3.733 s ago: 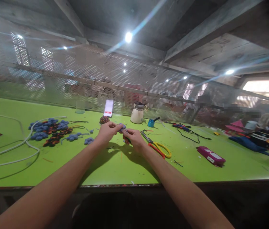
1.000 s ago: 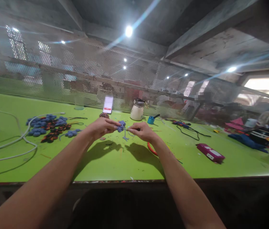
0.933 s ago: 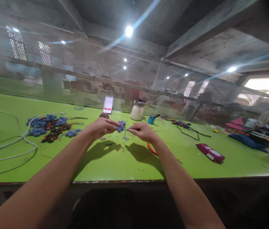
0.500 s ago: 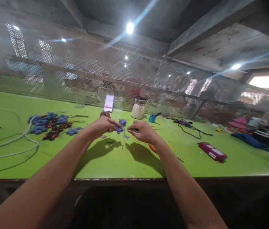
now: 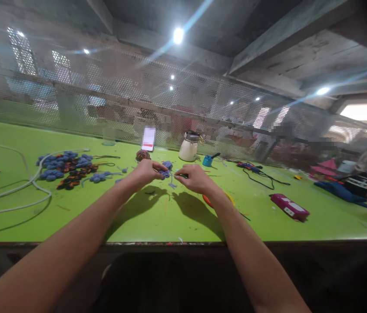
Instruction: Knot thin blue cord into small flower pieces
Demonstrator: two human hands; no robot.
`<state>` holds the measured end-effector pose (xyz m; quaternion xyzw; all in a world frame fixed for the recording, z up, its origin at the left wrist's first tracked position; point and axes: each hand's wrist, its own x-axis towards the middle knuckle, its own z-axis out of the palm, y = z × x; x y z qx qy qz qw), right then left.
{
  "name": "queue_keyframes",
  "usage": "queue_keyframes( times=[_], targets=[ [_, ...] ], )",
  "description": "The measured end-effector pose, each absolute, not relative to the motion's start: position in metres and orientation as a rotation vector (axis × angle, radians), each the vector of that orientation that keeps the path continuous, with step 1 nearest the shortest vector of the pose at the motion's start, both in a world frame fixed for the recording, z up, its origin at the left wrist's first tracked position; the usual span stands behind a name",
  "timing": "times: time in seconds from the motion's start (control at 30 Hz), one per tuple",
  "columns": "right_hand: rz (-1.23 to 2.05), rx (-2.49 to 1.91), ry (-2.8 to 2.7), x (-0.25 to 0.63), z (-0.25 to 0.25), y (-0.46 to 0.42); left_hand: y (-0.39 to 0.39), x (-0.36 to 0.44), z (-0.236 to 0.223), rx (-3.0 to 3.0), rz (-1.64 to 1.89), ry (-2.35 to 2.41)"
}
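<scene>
Over the middle of the green table, my left hand (image 5: 147, 170) pinches a small blue-violet crochet piece (image 5: 166, 173) between thumb and fingers. A loose yarn tail hangs below it. My right hand (image 5: 193, 177), just to the right, is closed around a crochet hook (image 5: 183, 175) with a green handle; most of it is hidden by the fingers. Whether the hook's tip sits in the stitches is too small to tell. Blue yarn shows right behind the piece. To the left lie several blue crochet flowers (image 5: 52, 174) and orange-and-black ones (image 5: 71, 177).
A multicoloured yarn ball (image 5: 143, 155), a phone (image 5: 148, 138) and a white jug (image 5: 188, 148) stand behind my hands. A blue pot (image 5: 207, 161) is nearby. White cable (image 5: 48, 195) loops at left; a purple power strip (image 5: 289, 207) lies right. Mesh (image 5: 124, 104) backs the table.
My left hand has shifted slightly, uncovering more of the yarn ball behind it. The crochet piece has turned a little in its fingers. My right hand has hardly moved.
</scene>
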<state>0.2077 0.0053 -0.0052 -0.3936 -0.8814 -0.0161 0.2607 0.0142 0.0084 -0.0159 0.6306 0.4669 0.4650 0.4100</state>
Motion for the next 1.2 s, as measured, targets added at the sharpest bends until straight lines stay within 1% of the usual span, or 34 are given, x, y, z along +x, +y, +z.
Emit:
queue_keyframes(
  times=[0.43,0.5,0.7,0.83,0.9,1.1,1.2],
  targets=[
    [-0.289,-1.140,-2.442,0.202,-0.005,-0.003,0.006,0.014,-0.016,1.724,1.104,1.304],
    [-0.255,-1.115,-2.455,0.202,-0.004,-0.004,0.005,0.014,-0.015,1.720,1.101,1.287],
    [0.005,-1.094,-2.426,0.209,0.000,-0.001,0.005,0.015,-0.015,1.705,1.073,1.202],
    [0.072,-1.123,-2.414,0.211,0.001,0.000,0.003,0.014,-0.014,1.759,1.034,1.223],
    [0.022,-1.165,-2.422,0.209,0.001,-0.001,0.002,0.013,-0.014,1.769,1.018,1.227],
    [-0.265,-1.296,-2.438,0.201,-0.001,-0.008,0.006,0.015,-0.018,1.710,1.059,1.244],
    [-0.324,-1.334,-2.442,0.198,-0.001,-0.011,0.011,0.016,-0.022,1.686,1.084,1.251]
  ],
)
